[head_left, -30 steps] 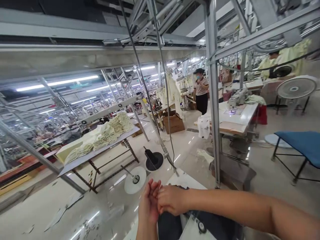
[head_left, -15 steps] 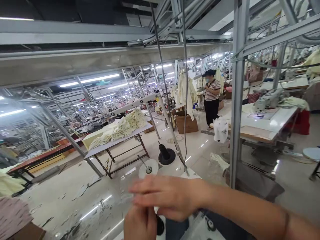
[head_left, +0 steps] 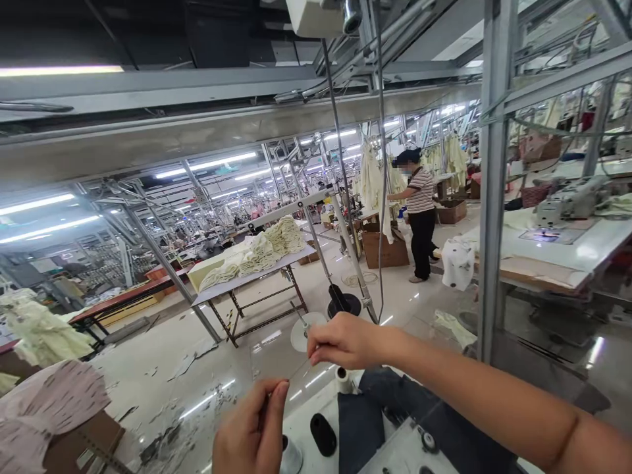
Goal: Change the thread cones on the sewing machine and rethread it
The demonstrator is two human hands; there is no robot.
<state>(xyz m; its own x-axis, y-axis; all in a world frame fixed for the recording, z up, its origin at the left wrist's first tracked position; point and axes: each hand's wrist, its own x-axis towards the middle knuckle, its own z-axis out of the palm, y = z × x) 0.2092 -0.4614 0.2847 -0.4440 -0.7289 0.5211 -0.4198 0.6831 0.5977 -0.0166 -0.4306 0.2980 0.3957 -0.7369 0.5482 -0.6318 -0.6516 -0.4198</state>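
Note:
My left hand (head_left: 253, 424) is raised at the bottom centre, thumb and forefinger pinched together. Higher and to the right, my right hand (head_left: 343, 343) is also pinched, its forearm coming in from the right edge. Whatever lies between the fingertips is too small to make out. Below the hands stand a black thread cone (head_left: 323, 434), a white thread cone (head_left: 291, 455) partly behind my left hand, and a small white spool (head_left: 342, 380). Dark fabric (head_left: 363, 421) lies beside them, by the white sewing machine (head_left: 407, 451).
Beyond my hands are a thread stand's white disc (head_left: 299, 334) and a black cone (head_left: 340, 299). Cream fabric piles (head_left: 266, 250) lie on a table. A metal post (head_left: 494, 197) rises at right, near another sewing table (head_left: 553, 253). A person (head_left: 419, 210) stands farther back.
My hands were together, the right over the left; now they are apart, the right higher and the left lower left. The view has shifted, and the person behind has turned and lowered their arms.

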